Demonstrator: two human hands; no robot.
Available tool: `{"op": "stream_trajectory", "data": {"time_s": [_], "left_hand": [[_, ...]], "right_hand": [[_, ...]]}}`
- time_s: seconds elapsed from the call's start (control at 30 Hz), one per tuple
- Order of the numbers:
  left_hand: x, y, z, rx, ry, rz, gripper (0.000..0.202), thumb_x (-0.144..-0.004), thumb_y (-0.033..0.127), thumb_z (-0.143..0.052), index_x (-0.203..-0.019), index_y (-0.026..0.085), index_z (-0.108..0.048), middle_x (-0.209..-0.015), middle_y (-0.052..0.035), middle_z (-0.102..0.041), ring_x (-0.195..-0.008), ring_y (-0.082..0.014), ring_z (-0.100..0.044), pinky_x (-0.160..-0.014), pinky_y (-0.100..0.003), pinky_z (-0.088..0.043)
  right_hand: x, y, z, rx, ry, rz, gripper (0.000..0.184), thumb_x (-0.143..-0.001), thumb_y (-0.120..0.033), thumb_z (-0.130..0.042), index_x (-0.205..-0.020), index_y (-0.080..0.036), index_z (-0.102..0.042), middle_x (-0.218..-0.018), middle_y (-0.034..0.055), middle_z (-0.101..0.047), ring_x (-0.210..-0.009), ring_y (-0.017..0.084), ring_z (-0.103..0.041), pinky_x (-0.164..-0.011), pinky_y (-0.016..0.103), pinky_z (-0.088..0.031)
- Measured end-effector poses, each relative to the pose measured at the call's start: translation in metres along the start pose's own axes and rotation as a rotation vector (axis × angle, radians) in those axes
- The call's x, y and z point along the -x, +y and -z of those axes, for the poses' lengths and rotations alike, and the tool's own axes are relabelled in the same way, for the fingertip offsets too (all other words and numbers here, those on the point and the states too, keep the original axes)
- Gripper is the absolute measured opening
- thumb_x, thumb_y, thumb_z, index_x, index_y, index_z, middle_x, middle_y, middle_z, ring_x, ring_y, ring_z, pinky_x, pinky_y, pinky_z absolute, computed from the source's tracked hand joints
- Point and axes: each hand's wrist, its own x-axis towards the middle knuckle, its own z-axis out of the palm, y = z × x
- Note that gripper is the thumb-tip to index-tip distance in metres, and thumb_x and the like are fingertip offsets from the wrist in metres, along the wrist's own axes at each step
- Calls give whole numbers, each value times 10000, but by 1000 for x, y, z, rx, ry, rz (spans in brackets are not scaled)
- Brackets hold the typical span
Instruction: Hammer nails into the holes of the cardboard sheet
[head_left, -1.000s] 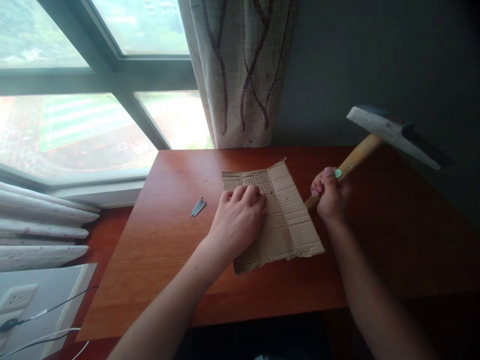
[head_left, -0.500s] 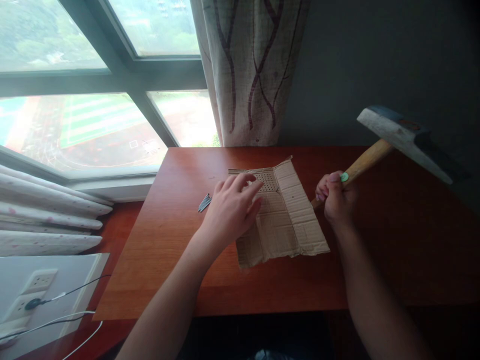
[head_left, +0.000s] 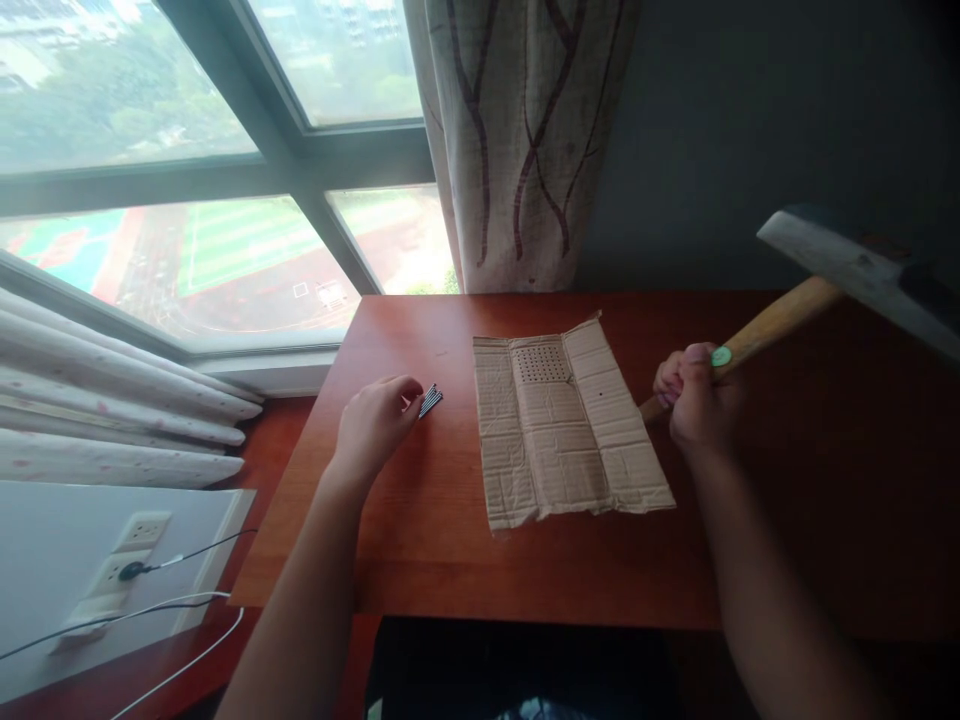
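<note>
My right hand (head_left: pixel 697 400) is wrapped round the wooden handle of a hammer (head_left: pixel 780 318), raised over the right side of the table with its metal head up to the right. A round green sticker sits on the handle by my thumb. My left hand (head_left: pixel 377 422) is beside a small bunch of nails (head_left: pixel 431 401) on the table, fingers loosely curled and thumb a little apart; I see nothing held in it. Between my hands lies a creased piece of cardboard (head_left: pixel 559 430), with a grid of small holes near its far edge and one lone hole to the right.
The reddish wooden table (head_left: pixel 420 560) runs up to a window (head_left: pixel 255 250) and a patterned curtain (head_left: pixel 517 150). At lower left, a wall socket (head_left: pixel 112 575) has a plug and cables. Another curtain (head_left: pixel 112 390) hangs bunched at the left.
My left hand has moved left, off the cardboard to the nails, uncovering the grid of holes. The hammer stays raised in my right hand. The view has shifted slightly.
</note>
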Motion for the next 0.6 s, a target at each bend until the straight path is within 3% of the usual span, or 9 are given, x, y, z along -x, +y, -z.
{"op": "stream_trajectory", "data": {"time_s": [0.27,0.6], "left_hand": [[-27,0,5,-100,-161,61,233,-873,365,-560,-880,248,-761,-929,-57,-788,-847,-258,-680,-623,-323,-371],[-36,-2,3,-4,-159,44,190,-850,362,-620,-804,245,-762,-854,-56,-775,-774,-241,-665,-604,-316,-354]], "right_hand": [[2,-3,-2,18,-20,18,522,-936,-539,-643,-609,-239,-369,-467,-76,-343,-386,81,-333,-373,256,-244],[3,-8,-4,34,-36,0,536,-935,-545,-640,-585,-237,-375,-459,-56,-356,-402,92,-345,-384,264,-248]]}}
